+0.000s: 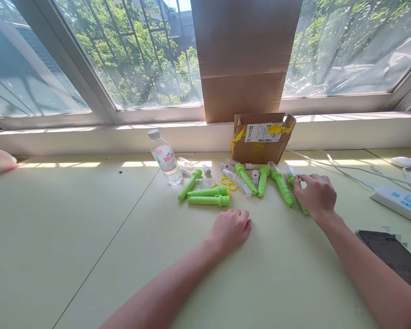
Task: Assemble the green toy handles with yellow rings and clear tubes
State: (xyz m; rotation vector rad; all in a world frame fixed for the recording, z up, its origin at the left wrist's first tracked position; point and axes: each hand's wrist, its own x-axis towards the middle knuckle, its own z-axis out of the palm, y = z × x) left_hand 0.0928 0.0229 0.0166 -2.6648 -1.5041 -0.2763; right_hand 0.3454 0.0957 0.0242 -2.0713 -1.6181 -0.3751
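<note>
At the right, my right hand [317, 195] is closed, its fingers pinching the upper part of a green flashlight-like tube [304, 209] with a clear ribbed cap. The tube's middle is hidden behind that hand. Just left of it lies a similar capped green tube [282, 187]. My left hand [230, 230] rests on the table in a loose fist, and I see nothing in it. Beyond this fist are green threaded tubes [208, 200], yellow rings [231, 186], clear caps [208, 183] and a clear cylinder [238, 182]. Two more green tubes [263, 182] lie between the hands.
A water bottle [167, 160] stands behind the parts on the left. An open cardboard box [258, 148] is at the back by the window sill. To the right are a white power strip [397, 201], cables [349, 176] and a dark phone [393, 256].
</note>
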